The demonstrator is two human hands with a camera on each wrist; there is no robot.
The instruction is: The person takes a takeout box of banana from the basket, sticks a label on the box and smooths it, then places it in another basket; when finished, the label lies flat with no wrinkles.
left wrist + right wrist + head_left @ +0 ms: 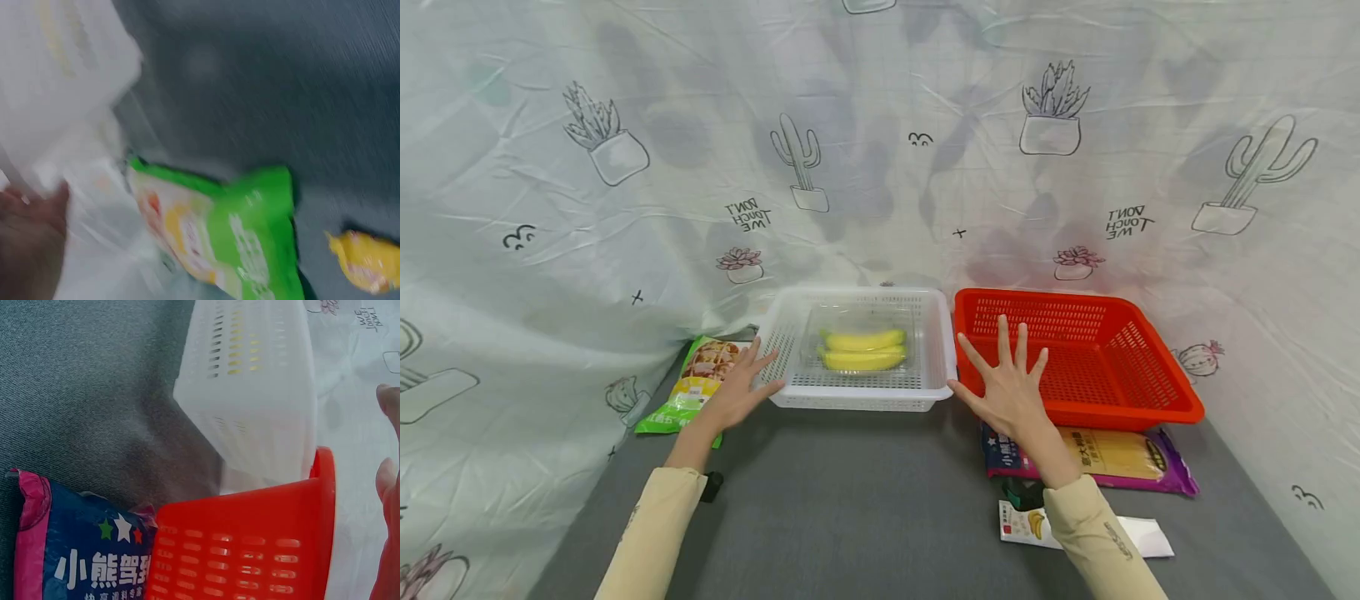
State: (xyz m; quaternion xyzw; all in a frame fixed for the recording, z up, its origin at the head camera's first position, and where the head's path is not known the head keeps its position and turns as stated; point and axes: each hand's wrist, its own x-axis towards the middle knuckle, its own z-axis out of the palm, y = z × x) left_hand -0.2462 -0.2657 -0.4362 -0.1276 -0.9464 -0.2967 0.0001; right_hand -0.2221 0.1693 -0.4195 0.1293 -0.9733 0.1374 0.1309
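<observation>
- Two baskets stand side by side on a grey table (850, 500): one white slotted-plastic basket (857, 402) and one red slotted-plastic basket (1127, 415) with sloping walls.
- Two curved yellow bananas (865, 340) lie in one clear plastic box (857, 317) inside the white basket.
- Four packets: one glossy green bag (688, 392) at left, one long purple-and-blue packet (1120, 458) before the red basket, one flat white packet (1142, 537) nearer, one crinkled yellow packet (369, 259).
- Two hands, fingers spread wide, hold nothing: the left hand (737, 392) beside the white basket, the right hand (1006, 392) by the red basket; whether either touches plastic cannot be told.
</observation>
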